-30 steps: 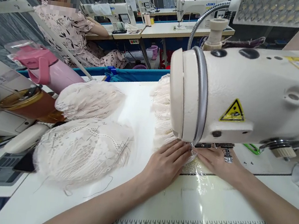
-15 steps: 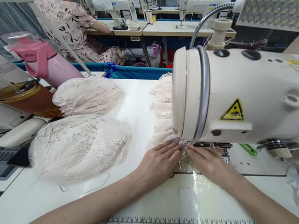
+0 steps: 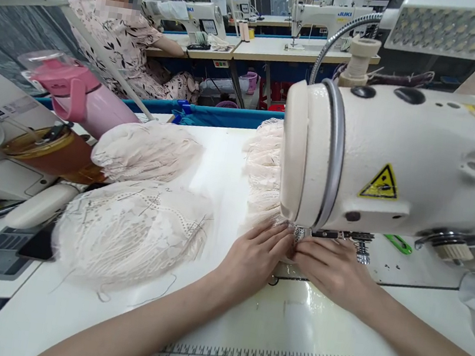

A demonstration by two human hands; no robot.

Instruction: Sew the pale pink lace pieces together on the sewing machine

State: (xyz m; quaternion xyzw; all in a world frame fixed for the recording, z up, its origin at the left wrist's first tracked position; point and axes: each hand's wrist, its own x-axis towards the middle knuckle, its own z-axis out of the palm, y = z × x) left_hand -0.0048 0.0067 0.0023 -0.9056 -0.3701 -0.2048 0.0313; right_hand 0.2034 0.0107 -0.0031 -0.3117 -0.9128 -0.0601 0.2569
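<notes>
Cream lace fabric [image 3: 265, 173] lies gathered on the sewing machine bed and runs under the head of the white sewing machine [image 3: 405, 161]. On its near edge my left hand [image 3: 254, 261] presses with fingers together, just left of the presser foot area. My right hand [image 3: 333, 269] has its fingers bent and closed on the same lace, almost touching the left hand. A narrow strip of openwork shows between the two. The machine head and my fingers hide the needle and the fingertips' exact grip.
Two heaps of lace, a small heap [image 3: 147, 150] and a larger heap [image 3: 130, 236], lie at left. Behind them stands a pink bottle [image 3: 84, 98]. A green thread snipper [image 3: 398, 244] rests right of the needle area. A person [image 3: 114, 46] sits beyond the table.
My right hand has slid left along the lace towards my left hand, its fingers now more bent. The whole view has shifted slightly. The heaps stay put.
</notes>
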